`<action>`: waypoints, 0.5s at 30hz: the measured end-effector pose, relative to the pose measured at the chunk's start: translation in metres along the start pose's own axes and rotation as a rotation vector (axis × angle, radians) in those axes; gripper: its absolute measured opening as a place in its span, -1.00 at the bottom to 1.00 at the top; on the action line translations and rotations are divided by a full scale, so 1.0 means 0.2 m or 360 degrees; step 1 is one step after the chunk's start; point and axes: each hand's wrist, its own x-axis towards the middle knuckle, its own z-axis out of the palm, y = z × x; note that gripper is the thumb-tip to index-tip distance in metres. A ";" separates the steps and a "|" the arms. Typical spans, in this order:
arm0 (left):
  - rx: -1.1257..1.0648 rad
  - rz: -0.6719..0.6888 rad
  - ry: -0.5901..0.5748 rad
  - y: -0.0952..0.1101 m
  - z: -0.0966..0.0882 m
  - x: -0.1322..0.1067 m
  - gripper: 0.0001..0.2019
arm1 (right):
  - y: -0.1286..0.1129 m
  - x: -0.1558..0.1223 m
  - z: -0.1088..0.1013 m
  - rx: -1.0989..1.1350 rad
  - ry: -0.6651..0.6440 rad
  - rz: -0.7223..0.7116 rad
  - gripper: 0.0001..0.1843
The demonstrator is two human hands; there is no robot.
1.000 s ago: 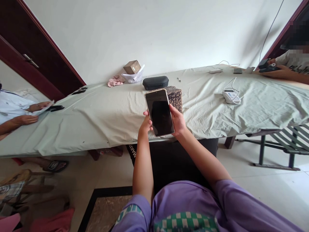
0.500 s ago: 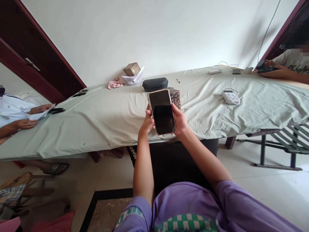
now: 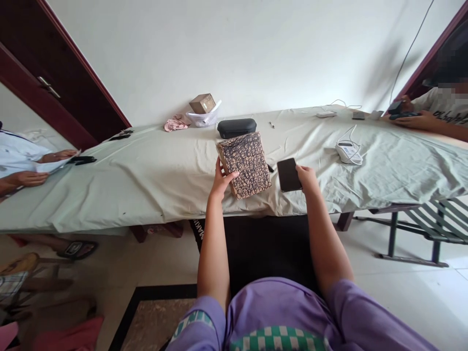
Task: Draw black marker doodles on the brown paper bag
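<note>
Kraft-paper packet (image 3: 244,165) printed with black scribbles lies on the cloth-covered table (image 3: 146,195) right in front of us, where our left hand (image 3: 221,181) can pinch its near corner, fingers curled round the edge. Our right arm reaches forward, and our right hand (image 3: 307,178) sits just beside the dark smartphone (image 3: 288,174), which lies flat, fingertips at its edge; we cannot tell if they grip it.

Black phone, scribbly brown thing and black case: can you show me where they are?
Black rectangular smartphone (image 3: 289,174), head view, point on its dark screen.
Flat brown rectangle with black scribbles (image 3: 244,165), head view, point on its scribbled face.
Black oblong hard case (image 3: 236,128), head view, point on its top.
</note>
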 end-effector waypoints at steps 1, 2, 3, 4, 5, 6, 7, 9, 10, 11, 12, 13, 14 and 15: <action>0.0009 -0.0009 0.0009 0.00 0.00 0.00 0.09 | 0.03 0.00 0.00 -0.0096 0.0043 0.0014 -0.50; 0.0015 -0.0014 0.0015 0.01 0.00 0.00 0.07 | 0.05 0.00 0.01 -0.0180 0.0085 0.0033 -0.52; 0.0021 -0.0011 0.0014 0.01 0.00 0.00 0.06 | 0.06 0.00 0.01 -0.0269 0.0114 0.0043 -0.53; 0.0026 -0.0001 0.0004 0.01 0.00 -0.01 0.06 | 0.07 -0.01 0.02 -0.0346 0.0115 0.0040 -0.53; 0.0029 0.0014 -0.0011 0.01 0.00 -0.01 0.08 | 0.06 -0.02 0.02 -0.0411 0.0100 0.0033 -0.54; 0.0031 0.0027 -0.0030 0.01 0.00 -0.01 0.11 | 0.05 -0.03 0.02 -0.0464 0.0075 0.0025 -0.54; 0.0030 0.0033 -0.0050 0.02 0.00 -0.01 0.15 | 0.03 -0.04 0.02 -0.0508 0.0058 0.0024 -0.54; 0.0010 0.0004 -0.0083 0.04 0.00 -0.01 0.20 | -0.02 -0.06 0.02 -0.0602 0.0045 0.0011 -0.49; -0.0007 -0.0024 -0.0092 0.06 0.00 -0.02 0.20 | -0.05 -0.07 0.01 -0.0618 0.0012 -0.0029 -0.43; -0.0025 -0.0052 -0.0100 0.08 0.01 -0.02 0.16 | -0.08 -0.09 0.00 -0.0576 -0.0069 -0.0097 -0.35; -0.0045 -0.0076 -0.0104 0.11 0.01 -0.03 0.11 | -0.12 -0.10 -0.01 -0.0460 -0.0205 -0.0173 -0.27; -0.0070 -0.0090 -0.0112 0.13 0.02 -0.04 0.04 | -0.16 -0.13 -0.03 -0.0272 -0.0407 -0.0236 -0.21; -0.0100 -0.0095 -0.0128 0.15 0.02 -0.06 -0.03 | -0.20 -0.16 -0.04 -0.0034 -0.0651 -0.0283 -0.17; -0.0139 -0.0091 -0.0152 0.18 0.02 -0.07 -0.09 | -0.23 -0.19 -0.05 0.0207 -0.0885 -0.0307 -0.16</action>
